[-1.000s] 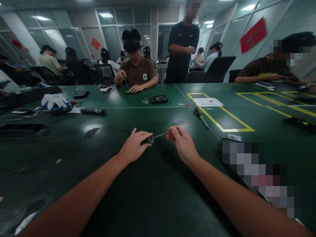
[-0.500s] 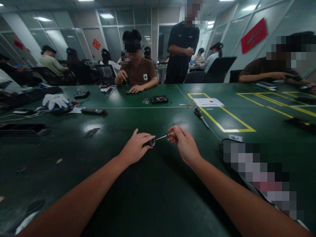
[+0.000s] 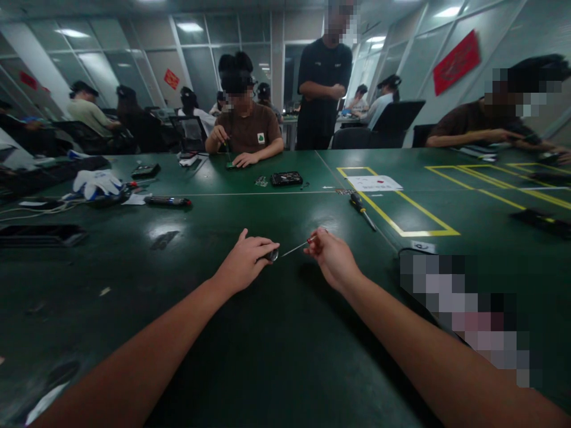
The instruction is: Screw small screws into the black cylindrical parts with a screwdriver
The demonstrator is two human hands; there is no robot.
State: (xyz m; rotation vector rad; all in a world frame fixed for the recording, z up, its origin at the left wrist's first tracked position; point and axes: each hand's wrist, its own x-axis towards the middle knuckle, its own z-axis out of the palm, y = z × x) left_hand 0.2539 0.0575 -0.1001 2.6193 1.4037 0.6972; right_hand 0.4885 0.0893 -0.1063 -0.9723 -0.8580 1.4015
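My left hand (image 3: 243, 260) is closed round a small dark cylinder (image 3: 272, 255) whose round end with a pale rim faces right; the rest of it is hidden by the fingers. In my right hand (image 3: 332, 255) is a thin screwdriver (image 3: 297, 247) with a red collar, its handle mostly covered by the fingers. The metal shaft slopes down and left. Its tip sits just to the right of the cylinder's end, with a small gap between them. Both hands are over the green table (image 3: 250, 356).
A yellow-and-black screwdriver (image 3: 363, 211) lies beyond my right hand, beside a yellow taped outline (image 3: 428, 232). White gloves (image 3: 97, 184) and a dark pen-shaped tool (image 3: 168, 201) lie at the left. A black open case (image 3: 286, 178) is further back. Across the table a person (image 3: 252, 128) works.
The screwdriver's tip has drawn back slightly from the cylinder's end, and the shaft slopes more steeply. My right hand has turned a little. The left hand keeps its grip.
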